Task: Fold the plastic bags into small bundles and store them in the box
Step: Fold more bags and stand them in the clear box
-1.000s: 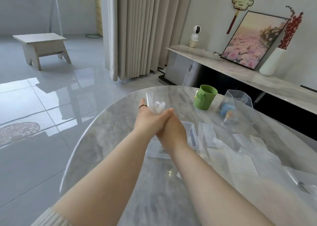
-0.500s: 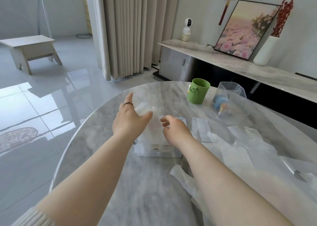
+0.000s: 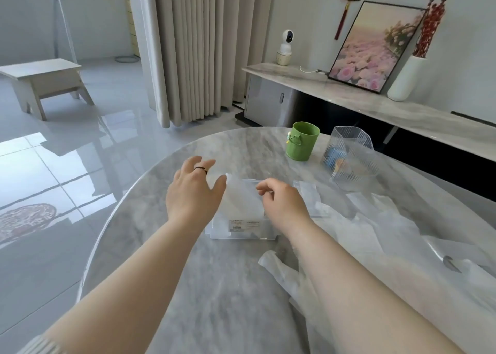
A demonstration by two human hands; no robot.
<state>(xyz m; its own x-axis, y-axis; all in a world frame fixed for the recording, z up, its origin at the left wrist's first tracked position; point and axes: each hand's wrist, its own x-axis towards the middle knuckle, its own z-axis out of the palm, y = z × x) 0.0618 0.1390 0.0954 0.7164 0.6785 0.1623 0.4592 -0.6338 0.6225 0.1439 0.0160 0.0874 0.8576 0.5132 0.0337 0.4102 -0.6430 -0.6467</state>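
Observation:
A clear plastic box (image 3: 243, 235) with a small label on its near wall sits on the marble table (image 3: 214, 300). A translucent plastic bag (image 3: 241, 198) lies over the box's opening, between my hands. My left hand (image 3: 193, 192), which wears a dark ring, hovers at the box's left side with its fingers spread and the thumb against the bag's top corner. My right hand (image 3: 281, 203) is on the box's right side, its fingers curled onto the bag's right edge. More loose bags (image 3: 375, 233) lie to the right, and one (image 3: 279, 270) lies under my right forearm.
A green cup (image 3: 302, 145) and a clear ribbed container (image 3: 351, 160) holding coloured items stand at the table's far side. Behind them a marble sideboard (image 3: 402, 112) carries a picture, a vase and a small camera. A wooden stool (image 3: 45, 82) stands on the tiled floor at the left.
My hands were clasped together around the bag above the table. They came down to the box and moved apart, and the bag now lies over the box between them.

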